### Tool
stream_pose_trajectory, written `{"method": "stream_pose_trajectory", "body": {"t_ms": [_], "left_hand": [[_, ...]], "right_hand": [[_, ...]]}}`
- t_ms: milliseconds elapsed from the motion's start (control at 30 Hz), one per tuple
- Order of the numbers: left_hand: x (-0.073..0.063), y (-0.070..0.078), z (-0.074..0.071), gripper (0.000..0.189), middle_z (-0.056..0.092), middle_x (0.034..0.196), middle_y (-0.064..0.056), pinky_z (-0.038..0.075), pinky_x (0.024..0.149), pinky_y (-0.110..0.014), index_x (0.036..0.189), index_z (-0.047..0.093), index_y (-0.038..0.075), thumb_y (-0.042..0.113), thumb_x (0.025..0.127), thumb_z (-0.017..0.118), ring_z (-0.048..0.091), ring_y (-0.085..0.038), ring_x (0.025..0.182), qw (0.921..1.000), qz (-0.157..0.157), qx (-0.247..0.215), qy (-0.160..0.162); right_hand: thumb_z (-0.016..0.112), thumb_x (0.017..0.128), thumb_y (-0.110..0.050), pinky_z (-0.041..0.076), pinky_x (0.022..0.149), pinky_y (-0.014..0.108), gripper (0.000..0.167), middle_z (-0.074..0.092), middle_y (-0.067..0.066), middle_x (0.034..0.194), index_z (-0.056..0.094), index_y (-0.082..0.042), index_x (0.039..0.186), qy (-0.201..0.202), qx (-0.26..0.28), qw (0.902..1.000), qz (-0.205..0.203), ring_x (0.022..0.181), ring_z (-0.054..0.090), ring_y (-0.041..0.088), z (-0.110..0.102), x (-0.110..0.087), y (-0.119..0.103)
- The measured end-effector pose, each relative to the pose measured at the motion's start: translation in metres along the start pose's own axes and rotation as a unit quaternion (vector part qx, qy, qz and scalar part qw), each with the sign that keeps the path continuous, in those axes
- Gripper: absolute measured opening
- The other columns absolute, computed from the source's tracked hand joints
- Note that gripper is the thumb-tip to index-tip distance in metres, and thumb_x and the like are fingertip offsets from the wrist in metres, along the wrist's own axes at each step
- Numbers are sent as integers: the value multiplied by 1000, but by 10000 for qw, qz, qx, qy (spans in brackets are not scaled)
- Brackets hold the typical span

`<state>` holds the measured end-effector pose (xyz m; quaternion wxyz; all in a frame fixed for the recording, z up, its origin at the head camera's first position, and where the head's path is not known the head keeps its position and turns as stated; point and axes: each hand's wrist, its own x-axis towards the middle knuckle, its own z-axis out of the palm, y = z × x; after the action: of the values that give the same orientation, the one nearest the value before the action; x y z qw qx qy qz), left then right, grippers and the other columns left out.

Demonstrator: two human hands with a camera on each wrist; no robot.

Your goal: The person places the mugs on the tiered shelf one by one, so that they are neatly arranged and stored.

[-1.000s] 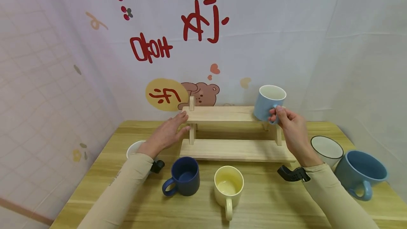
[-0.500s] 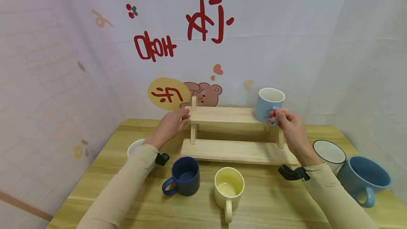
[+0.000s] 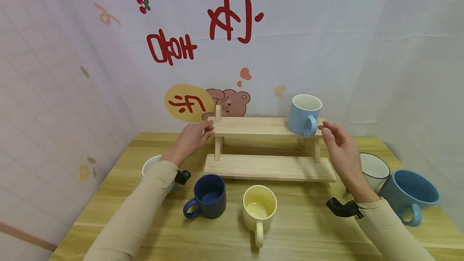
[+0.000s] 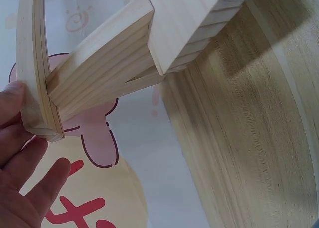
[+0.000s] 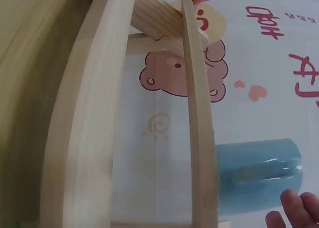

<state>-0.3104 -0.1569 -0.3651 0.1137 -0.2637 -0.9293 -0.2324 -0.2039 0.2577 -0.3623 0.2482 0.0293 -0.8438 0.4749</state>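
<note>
A light blue mug (image 3: 304, 114) stands upright near the right end of the upper board of a two-tier wooden shelf (image 3: 253, 126), its handle facing front. Just right of that handle is my right hand (image 3: 342, 152), its fingers loosely bent and holding nothing. The right wrist view shows its fingertips (image 5: 299, 208) apart from the mug (image 5: 259, 175). At the shelf's other end, my left hand (image 3: 190, 142) grips the left end of the upper board. Up close, its fingers (image 4: 25, 158) touch the end of that board (image 4: 37, 103).
In front of the shelf stand a dark blue mug (image 3: 210, 196) and a yellow mug (image 3: 259, 208). A white mug with a dark rim (image 3: 375, 168) and a larger blue mug (image 3: 409, 196) are at right. Behind my left forearm a white-rimmed cup (image 3: 150, 162) is partly hidden.
My right hand has let go of the light blue mug's handle and moved slightly right. The left hand has closed on the end of the upper board. The mug stays on the shelf.
</note>
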Motion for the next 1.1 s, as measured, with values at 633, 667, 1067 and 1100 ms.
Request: {"method": "stream_pose_trajectory", "body": {"t_ms": [633, 667, 1067, 1100], "left_hand": [[5, 1, -5, 28, 76, 114, -13, 57, 82, -43, 127, 67, 1, 15, 102, 68, 71, -27, 91, 9997, 87, 211, -66], [5, 1, -4, 29, 76, 115, -13, 57, 83, -43, 128, 67, 1, 15, 102, 67, 72, -27, 91, 9997, 79, 206, -83], [2, 2, -1, 22, 76, 115, -12, 56, 79, -41, 120, 69, 4, 17, 103, 66, 69, -26, 85, 9998, -17, 156, -77], [2, 2, -1, 22, 76, 115, -12, 56, 80, -42, 121, 69, 4, 17, 103, 66, 69, -26, 86, 9999, -19, 146, -88]], "right_hand": [[59, 105, -4, 46, 91, 10, 29, 73, -10, 124, 73, -13, 129, -858, -271, 9869, -1343, 117, 62, -2, -5, -78, -24], [59, 105, -4, 47, 90, 11, 29, 73, -9, 122, 73, -14, 128, -1058, -271, 9848, -1352, 116, 64, -1, -5, -82, -24], [52, 108, -6, 55, 91, 31, 33, 74, -6, 122, 73, -23, 128, -3961, 610, 9102, -1043, 117, 66, 12, 6, -111, -7], [52, 107, -4, 55, 92, 31, 35, 74, -4, 123, 73, -23, 129, -4168, 756, 8993, -1084, 118, 66, 13, 8, -112, -6]]}}
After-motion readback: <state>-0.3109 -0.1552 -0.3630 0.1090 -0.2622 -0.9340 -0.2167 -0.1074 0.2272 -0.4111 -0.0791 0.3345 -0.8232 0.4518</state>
